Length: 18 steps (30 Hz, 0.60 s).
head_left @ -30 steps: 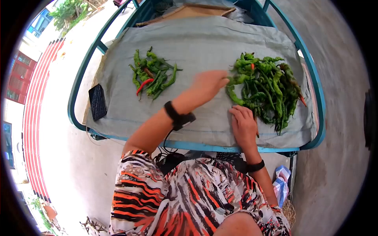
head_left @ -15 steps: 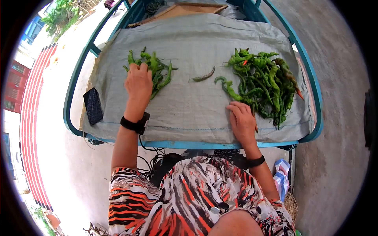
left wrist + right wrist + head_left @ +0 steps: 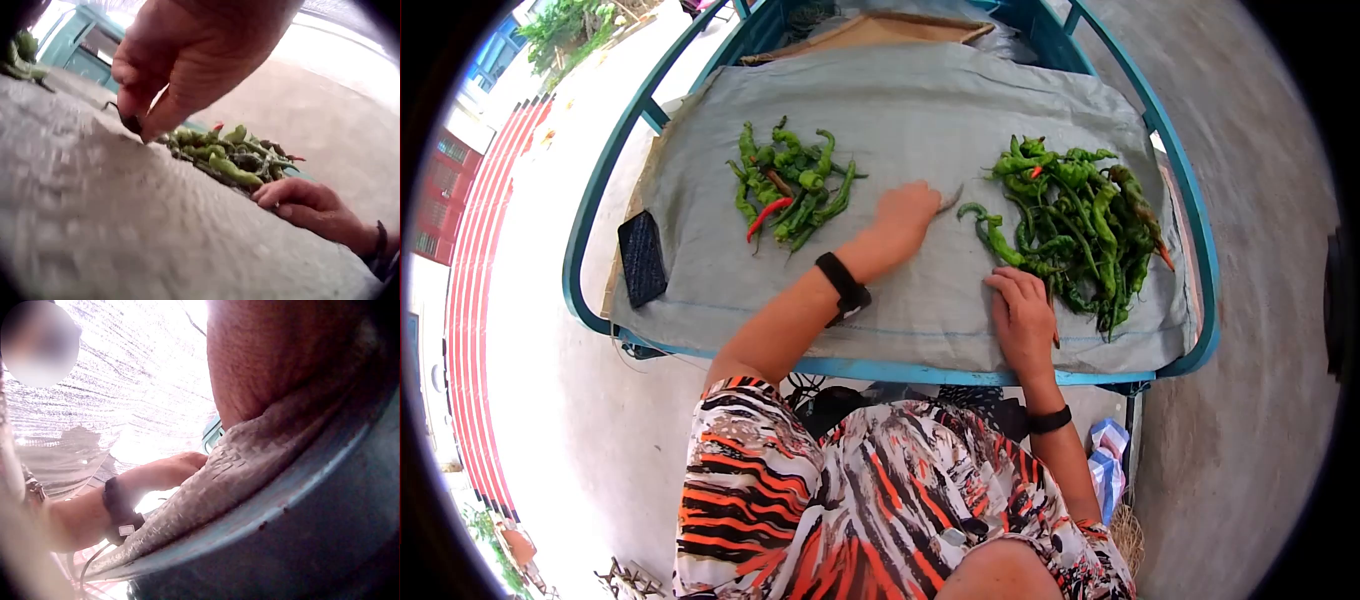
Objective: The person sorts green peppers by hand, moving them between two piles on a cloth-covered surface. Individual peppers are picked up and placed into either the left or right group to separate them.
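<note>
Between two pepper piles, the left hand (image 3: 908, 215) pinches a thin dark pepper (image 3: 951, 199) at the middle of the grey cloth (image 3: 880, 310). The left wrist view shows the thumb and fingers of this hand (image 3: 187, 62) closed on the dark pepper (image 3: 130, 123), low over the cloth. The smaller pile (image 3: 800, 200), with one red pepper (image 3: 770, 214), lies at the left; the larger pile (image 3: 1090, 225) is at the right. The right hand (image 3: 1024, 325) rests on the cloth at the larger pile's near edge, fingers loosely bent, holding nothing visible.
A dark phone-like object (image 3: 642, 259) lies at the cloth's left edge. Blue-green rails (image 3: 590, 200) surround the cart bed on both sides. Behind the cloth is a brown board (image 3: 880, 32). A striped bag (image 3: 1107, 465) stands below at the right.
The left hand went from beside the larger pile to the smaller pile, then back to the middle, where it now grips the dark pepper. A green pepper was added to the smaller pile. The right hand stayed.
</note>
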Available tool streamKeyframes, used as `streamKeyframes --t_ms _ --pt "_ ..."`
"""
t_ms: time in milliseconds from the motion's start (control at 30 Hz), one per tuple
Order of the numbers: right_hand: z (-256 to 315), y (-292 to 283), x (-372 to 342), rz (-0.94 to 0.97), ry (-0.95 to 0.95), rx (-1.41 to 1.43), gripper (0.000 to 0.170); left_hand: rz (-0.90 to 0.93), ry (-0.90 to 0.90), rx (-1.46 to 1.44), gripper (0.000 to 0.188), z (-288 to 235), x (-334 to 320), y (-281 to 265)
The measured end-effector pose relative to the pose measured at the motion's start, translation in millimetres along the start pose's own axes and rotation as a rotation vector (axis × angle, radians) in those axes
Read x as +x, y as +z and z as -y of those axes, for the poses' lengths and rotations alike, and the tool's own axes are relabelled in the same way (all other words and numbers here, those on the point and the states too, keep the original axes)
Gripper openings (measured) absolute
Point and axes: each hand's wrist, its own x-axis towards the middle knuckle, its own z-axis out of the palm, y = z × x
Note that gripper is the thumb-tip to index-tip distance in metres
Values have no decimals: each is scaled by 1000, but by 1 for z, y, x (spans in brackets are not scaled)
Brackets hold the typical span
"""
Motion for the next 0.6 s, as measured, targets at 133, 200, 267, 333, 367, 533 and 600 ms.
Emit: streamKeyframes --t_ms 133,200,267,333,367,533,600 --pt "-2 -1 0 6 24 27 26 -82 -91 -73 21 4 -16 -45" --pt "-1 -4 0 16 27 37 27 -99 -202 -32 27 17 -21 -68" --pt "-2 -6 0 16 29 36 27 -178 -291 97 30 27 -22 -86" --pt "-2 -6 1 15 31 37 27 -358 -341 251 29 28 -21 -97" --pt "-4 -6 1 17 35 40 26 -291 -286 145 33 26 -18 -97" --pt "-5 -3 1 3 16 17 25 49 43 -205 43 -11 0 -77" --pt "-7 0 -1 -10 11 -16 24 84 160 -186 43 -27 13 -53"
